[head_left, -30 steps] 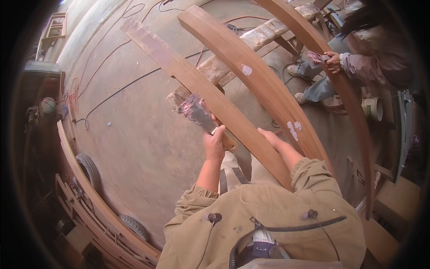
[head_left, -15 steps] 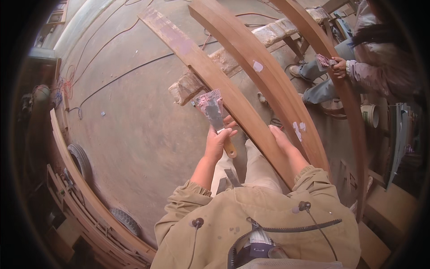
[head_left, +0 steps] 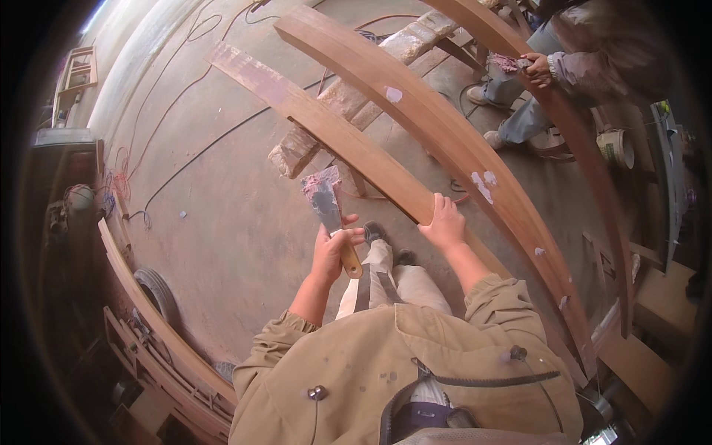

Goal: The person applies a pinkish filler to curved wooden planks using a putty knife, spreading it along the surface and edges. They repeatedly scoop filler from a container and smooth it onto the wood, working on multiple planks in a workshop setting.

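Note:
My left hand (head_left: pixel 324 256) holds a putty knife (head_left: pixel 322 200) upright by its yellowish handle, with some fingers stretched past it. Pink putty clings to the top of its grey blade, which stays apart from the wood. My right hand (head_left: pixel 446 225) grips the edge of the nearest wooden beam (head_left: pixel 348 141), fingers over its top. This beam slants from far left to near right and has a pale pink smear at its far end. Right beside it lies a curved beam (head_left: pixel 437 122) with several pale pink putty patches.
A putty-crusted support bench (head_left: pixel 293 152) stands under the beams. Over a third curved beam (head_left: pixel 593 163), a co-worker's hand (head_left: pixel 539 70) holds a putty-covered tool. Cables (head_left: pixel 200 170) cross the floor. Tyres (head_left: pixel 157 293) and long timber strips (head_left: pixel 170 348) lie at left, a bucket (head_left: pixel 614 150) at right.
My right hand has shifted along the near beam and now wraps its edge. The view has turned, so the beams appear further left. The putty knife stays in my left hand.

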### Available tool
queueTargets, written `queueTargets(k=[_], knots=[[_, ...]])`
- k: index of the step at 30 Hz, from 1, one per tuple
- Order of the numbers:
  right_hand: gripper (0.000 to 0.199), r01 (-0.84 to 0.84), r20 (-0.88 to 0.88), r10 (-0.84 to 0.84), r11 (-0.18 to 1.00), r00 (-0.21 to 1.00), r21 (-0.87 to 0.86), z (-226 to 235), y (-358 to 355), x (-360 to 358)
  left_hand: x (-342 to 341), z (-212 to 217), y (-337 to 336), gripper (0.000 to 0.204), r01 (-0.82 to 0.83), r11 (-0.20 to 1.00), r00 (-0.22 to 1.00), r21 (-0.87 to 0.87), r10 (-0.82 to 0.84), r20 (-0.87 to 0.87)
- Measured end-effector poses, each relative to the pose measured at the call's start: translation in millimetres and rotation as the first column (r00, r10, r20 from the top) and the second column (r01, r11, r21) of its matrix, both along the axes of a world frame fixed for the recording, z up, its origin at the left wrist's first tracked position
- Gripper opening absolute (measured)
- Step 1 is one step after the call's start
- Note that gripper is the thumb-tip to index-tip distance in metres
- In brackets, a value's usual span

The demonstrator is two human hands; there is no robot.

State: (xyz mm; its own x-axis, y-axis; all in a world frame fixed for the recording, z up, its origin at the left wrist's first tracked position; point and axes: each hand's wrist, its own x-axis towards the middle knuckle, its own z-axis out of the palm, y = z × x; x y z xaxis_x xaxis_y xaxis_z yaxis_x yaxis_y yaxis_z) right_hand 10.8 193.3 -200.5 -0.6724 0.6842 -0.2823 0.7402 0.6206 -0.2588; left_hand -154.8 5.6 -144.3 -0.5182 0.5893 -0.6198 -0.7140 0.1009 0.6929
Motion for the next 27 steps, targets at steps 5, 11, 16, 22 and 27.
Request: queueTargets(k=[5, 11, 16, 22, 27], knots=[[0.083, 0.006, -0.006, -0.006, 1.0, 1.0, 0.0, 0, -4, 33, 10, 16, -19, 0.036, 0.016, 1.0, 1.0, 0.018, -0.016, -0.011], [0.072, -0.079, -0.335, -0.037, 0.942, 0.942, -0.325, 68, -33, 14, 30, 28, -19, 0.036, -0.116, 0.989, 0.991, 0.09, 0.121, -0.063], [0.075, -0.326, -0.411, 0.018, 0.642, 0.911, -0.694, 141, -92, -23, 46, 51, 3, 0.035, -0.132, 0.981, 0.975, 0.141, 0.155, -0.16], [0.081, -0.349, -0.485, -0.002, 0.691, 0.875, -0.633, 162, -83, 1, 73, 83, 10, 0.035, -0.02, 0.98, 0.933, 0.198, 0.089, -0.348], [0.059, -0.277, -0.05, -0.476, -0.42, 0.878, -0.864, 182, -27, 34, 71, 99, -9, 0.033, 0.129, 0.972, 0.986, 0.198, -0.104, -0.131]])
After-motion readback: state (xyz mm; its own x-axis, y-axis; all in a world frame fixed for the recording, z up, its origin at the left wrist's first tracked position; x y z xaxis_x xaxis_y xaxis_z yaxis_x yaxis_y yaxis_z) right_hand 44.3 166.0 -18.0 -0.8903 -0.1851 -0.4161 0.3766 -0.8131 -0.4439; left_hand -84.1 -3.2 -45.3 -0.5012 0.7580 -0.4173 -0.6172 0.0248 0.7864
